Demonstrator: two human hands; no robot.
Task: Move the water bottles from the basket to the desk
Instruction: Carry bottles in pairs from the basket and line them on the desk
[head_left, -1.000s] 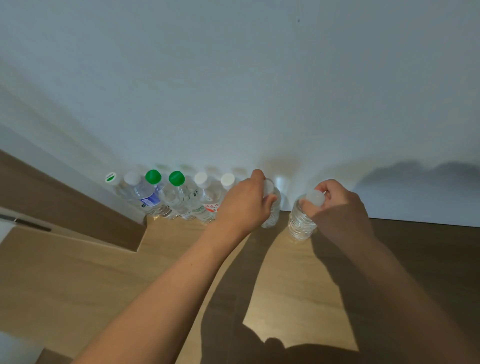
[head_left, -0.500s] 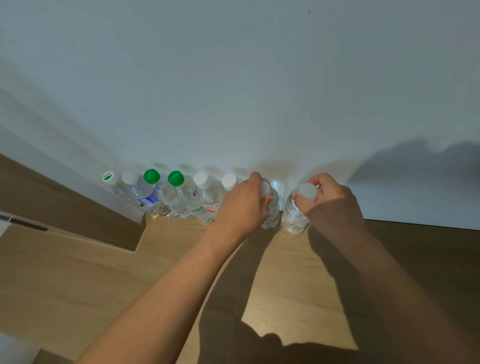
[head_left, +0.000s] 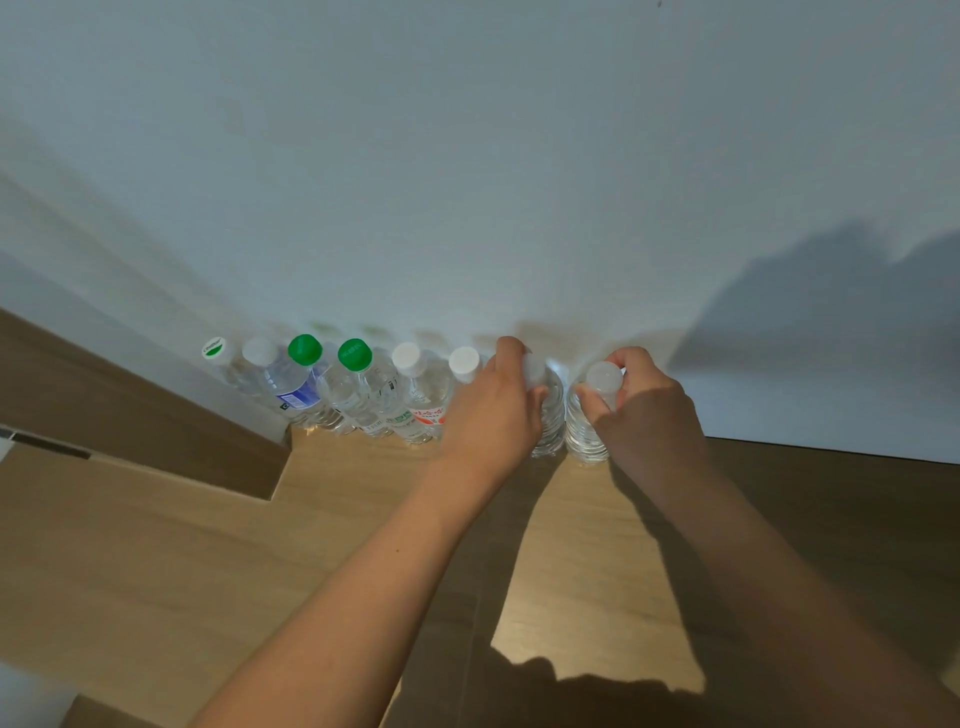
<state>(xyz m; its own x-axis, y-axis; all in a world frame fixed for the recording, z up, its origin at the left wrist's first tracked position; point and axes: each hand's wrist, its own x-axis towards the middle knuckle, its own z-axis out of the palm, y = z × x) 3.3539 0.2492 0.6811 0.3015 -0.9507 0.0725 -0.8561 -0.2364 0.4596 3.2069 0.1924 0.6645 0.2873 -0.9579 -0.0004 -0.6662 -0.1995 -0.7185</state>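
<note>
Several clear water bottles stand in a row on the wooden desk (head_left: 337, 519) against the white wall. Two have green caps (head_left: 305, 349), the others white caps (head_left: 405, 356). My left hand (head_left: 493, 410) grips the neck of a clear bottle (head_left: 551, 415) at the row's right end. My right hand (head_left: 644, 410) holds the white cap of another clear ribbed bottle (head_left: 584, 431) just to its right. Both bottles stand upright on the desk, almost touching. The basket is not in view.
The white wall (head_left: 467, 182) rises directly behind the bottle row. A darker wooden ledge (head_left: 130, 405) steps up at the left, ending beside the leftmost bottle. Shadows of my arms fall on the desk and wall at right.
My right hand has slid its bottle left and back toward the wall, closing the gap to the bottle in my left hand. Both bottles now stand in line with the row.
</note>
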